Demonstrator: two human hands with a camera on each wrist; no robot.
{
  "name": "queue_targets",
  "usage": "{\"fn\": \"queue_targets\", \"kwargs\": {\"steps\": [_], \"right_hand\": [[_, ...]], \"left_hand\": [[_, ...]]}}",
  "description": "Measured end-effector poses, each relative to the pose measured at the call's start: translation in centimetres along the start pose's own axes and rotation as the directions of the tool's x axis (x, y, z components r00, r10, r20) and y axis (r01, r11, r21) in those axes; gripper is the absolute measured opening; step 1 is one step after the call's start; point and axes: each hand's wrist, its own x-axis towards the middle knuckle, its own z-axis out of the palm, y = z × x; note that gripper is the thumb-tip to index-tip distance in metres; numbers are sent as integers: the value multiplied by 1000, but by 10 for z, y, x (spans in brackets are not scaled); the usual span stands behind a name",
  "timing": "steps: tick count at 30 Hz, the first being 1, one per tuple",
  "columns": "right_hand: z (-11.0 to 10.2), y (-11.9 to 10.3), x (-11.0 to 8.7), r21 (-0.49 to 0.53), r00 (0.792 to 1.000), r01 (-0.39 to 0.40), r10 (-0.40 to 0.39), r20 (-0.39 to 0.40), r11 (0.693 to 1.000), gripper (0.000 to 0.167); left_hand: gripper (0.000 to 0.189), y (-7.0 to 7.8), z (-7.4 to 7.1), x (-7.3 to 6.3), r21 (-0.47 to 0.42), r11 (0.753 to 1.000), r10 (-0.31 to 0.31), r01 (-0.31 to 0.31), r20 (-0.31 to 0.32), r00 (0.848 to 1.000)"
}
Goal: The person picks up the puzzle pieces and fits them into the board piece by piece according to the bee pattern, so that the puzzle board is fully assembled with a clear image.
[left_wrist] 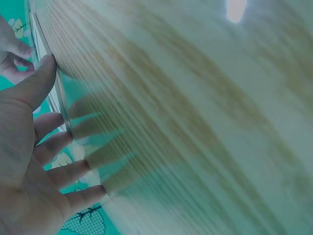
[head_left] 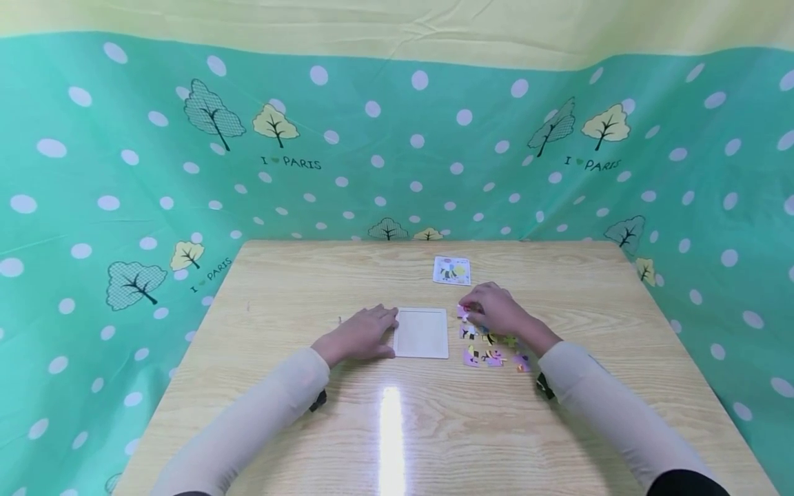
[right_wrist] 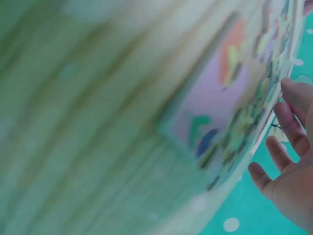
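Observation:
A shallow white square tray (head_left: 421, 333) lies on the wooden table. My left hand (head_left: 367, 333) rests against its left edge, fingers extended; the left wrist view shows that hand (left_wrist: 39, 137) with thumb and fingertips at the edge. Jigsaw pieces (head_left: 493, 357) with pink, yellow and black print lie to the tray's right. Over their upper row is my right hand (head_left: 496, 308), thumb and index fingertips around a pink jigsaw piece (head_left: 462, 312). Whether they pinch it cannot be made out. In the right wrist view, the fingers of that hand (right_wrist: 293, 156) are bent and spread.
A small picture card (head_left: 452, 271) with a bee-like drawing lies behind the pieces. The wooden table (head_left: 298, 275) reaches back to a green dotted curtain (head_left: 397, 151), which also hangs at both sides. A bright light reflection crosses the tabletop in front of the tray.

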Motion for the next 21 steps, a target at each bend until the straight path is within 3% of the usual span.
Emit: {"fn": "queue_targets", "kwargs": {"steps": [8, 21], "right_hand": [[1, -15, 8, 58, 1000, -6, 5, 16, 998, 33], [11, -54, 32, 70, 997, 70, -71, 12, 995, 33]], "left_hand": [[69, 1, -2, 1, -6, 1000, 3, -3, 5, 1000], [68, 3, -5, 0, 10, 1000, -6, 5, 14, 1000]]}}
